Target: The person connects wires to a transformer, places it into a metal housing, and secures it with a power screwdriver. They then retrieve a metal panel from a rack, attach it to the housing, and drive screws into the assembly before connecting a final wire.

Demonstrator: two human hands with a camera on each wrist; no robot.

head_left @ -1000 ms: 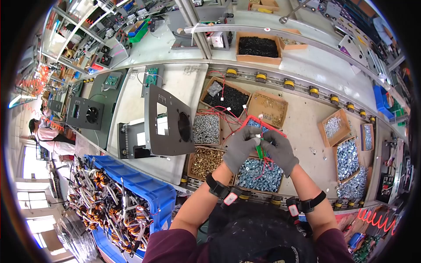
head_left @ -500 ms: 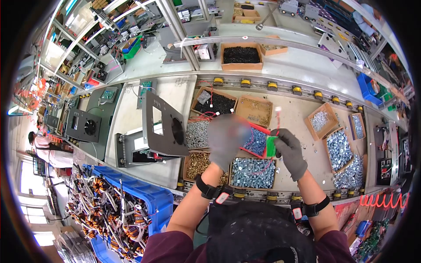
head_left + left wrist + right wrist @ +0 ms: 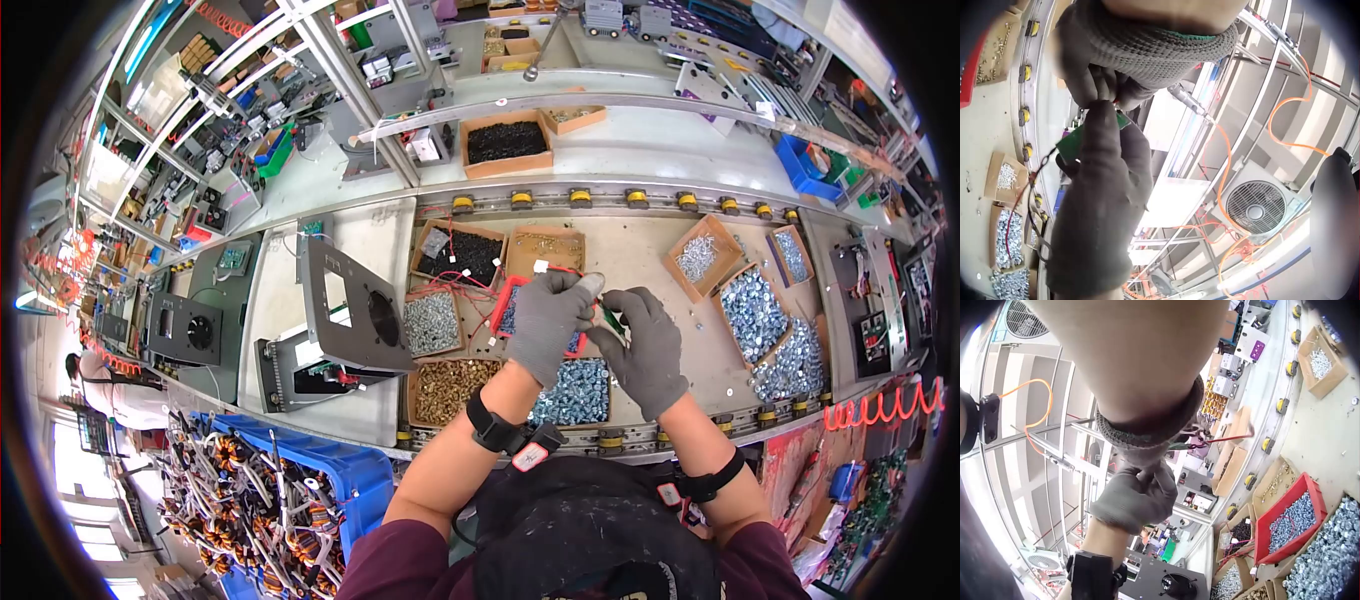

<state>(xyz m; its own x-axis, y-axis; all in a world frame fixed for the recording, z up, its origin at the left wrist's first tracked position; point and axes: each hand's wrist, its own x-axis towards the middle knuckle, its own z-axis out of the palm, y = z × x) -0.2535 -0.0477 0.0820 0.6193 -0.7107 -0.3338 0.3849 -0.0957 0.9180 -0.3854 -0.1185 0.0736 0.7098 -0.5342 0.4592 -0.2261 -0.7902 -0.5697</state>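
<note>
Both gloved hands meet above the red tray (image 3: 498, 318). The left hand (image 3: 548, 325) pinches with thumb and forefinger at a red wire beside a green board (image 3: 1071, 145); a white connector (image 3: 541, 267) shows just beyond its fingers. In the left wrist view, the right hand (image 3: 1100, 187) grips the green board between thumb and fingers, with red and black wires (image 3: 1034, 181) hanging from it. The fingertips of the two hands touch or nearly touch. From the right wrist, the left hand (image 3: 1135, 503) has curled fingers; its grip point is largely hidden.
Cardboard boxes of black screws (image 3: 470, 258), brass parts (image 3: 450, 390) and silver screws (image 3: 755, 315) surround the hands. A grey metal housing with a fan (image 3: 350, 310) stands to the left, above a blue crate (image 3: 330, 450) of wired coils. Rollers (image 3: 580, 198) line the far edge.
The left hand, blurred over the red tray half a second ago, is back against the right hand. The right hand has kept its grip on the green board. The head view has shifted.
</note>
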